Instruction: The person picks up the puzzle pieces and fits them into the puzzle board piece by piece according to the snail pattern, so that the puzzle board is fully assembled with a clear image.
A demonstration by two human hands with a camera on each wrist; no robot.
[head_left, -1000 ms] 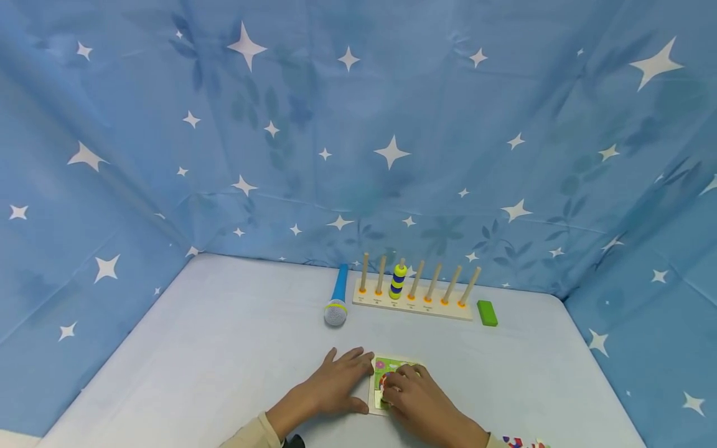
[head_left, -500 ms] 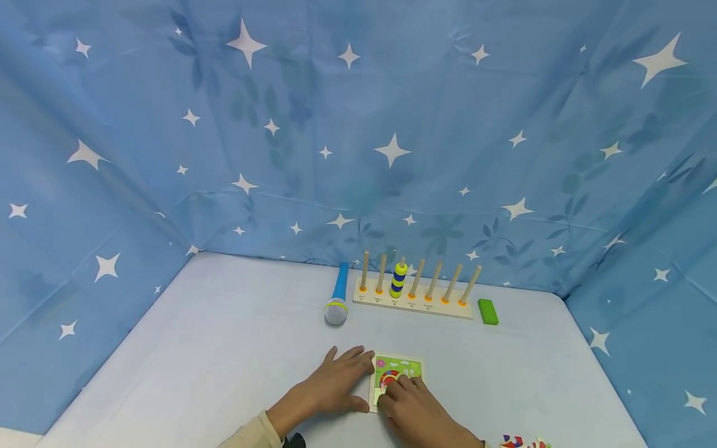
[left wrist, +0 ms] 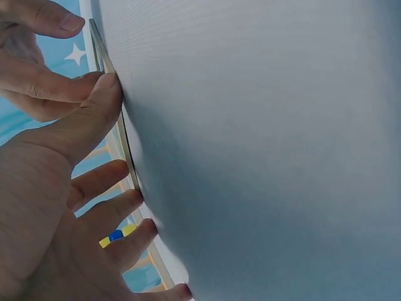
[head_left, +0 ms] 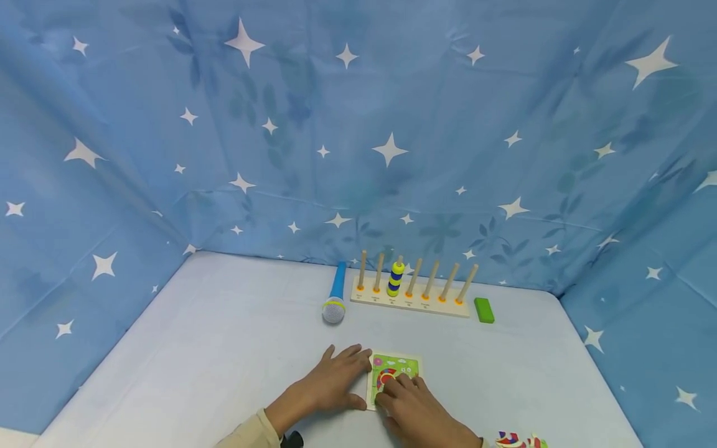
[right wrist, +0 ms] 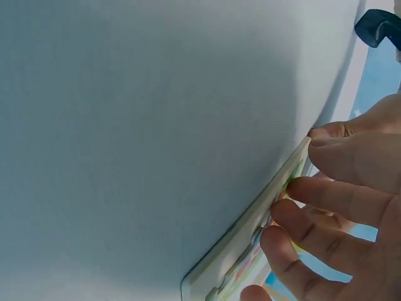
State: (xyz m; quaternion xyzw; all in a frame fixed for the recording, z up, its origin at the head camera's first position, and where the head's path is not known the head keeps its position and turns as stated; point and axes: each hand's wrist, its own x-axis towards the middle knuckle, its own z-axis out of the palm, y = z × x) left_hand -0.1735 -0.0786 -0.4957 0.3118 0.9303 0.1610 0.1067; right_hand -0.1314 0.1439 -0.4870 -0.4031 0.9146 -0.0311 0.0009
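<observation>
A small wooden picture puzzle [head_left: 395, 362] with a green scene and a red, round-patterned figure lies flat on the white table. My left hand [head_left: 335, 381] rests beside it with fingers spread, thumb and fingertips at the board's left edge. In the left wrist view the thumb touches the thin board edge [left wrist: 129, 147]. My right hand [head_left: 419, 412] lies over the lower right of the puzzle and hides that part. In the right wrist view its slightly bent fingertips [right wrist: 299, 187] touch the picture side of the board [right wrist: 235, 241].
Loose red-patterned puzzle pieces [head_left: 511, 440] lie by the right forearm. Farther back are a blue toy microphone [head_left: 337, 292], a wooden peg stand [head_left: 411, 303] with yellow and blue rings [head_left: 396, 279] on one peg, and a green block [head_left: 484, 310]. A blue star-patterned curtain [head_left: 313, 124] surrounds the table.
My right hand has slid down and its bunched fingers have loosened, uncovering more of the picture's upper right. The left hand stays at the board's left edge.
</observation>
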